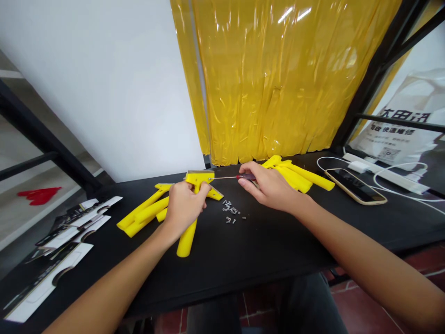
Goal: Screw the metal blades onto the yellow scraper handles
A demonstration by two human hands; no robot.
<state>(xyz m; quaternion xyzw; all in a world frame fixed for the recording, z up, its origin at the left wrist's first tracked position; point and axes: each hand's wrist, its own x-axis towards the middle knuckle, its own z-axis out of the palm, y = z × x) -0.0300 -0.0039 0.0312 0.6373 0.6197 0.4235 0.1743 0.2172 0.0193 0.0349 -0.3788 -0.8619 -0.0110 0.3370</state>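
Note:
My left hand point(186, 204) is wrapped round a yellow scraper point(187, 239), its wide head with a metal edge pointing away from me and its round handle toward me. My right hand point(271, 184) grips a screwdriver point(246, 176) with a dark red handle. The thin shaft runs left, and its tip meets the right end of the scraper's head. Several small screws and nuts point(230, 209) lie loose on the black table point(250, 250) between my hands. More yellow scrapers point(148, 215) lie beside and behind my left hand.
Another pile of yellow scrapers point(302, 176) lies behind my right hand. A phone point(358, 186) with white cables and a power strip point(389, 174) sit at the right. Printed card sleeves point(52, 278) cover the left end. A yellow plastic strip curtain point(271, 83) hangs behind.

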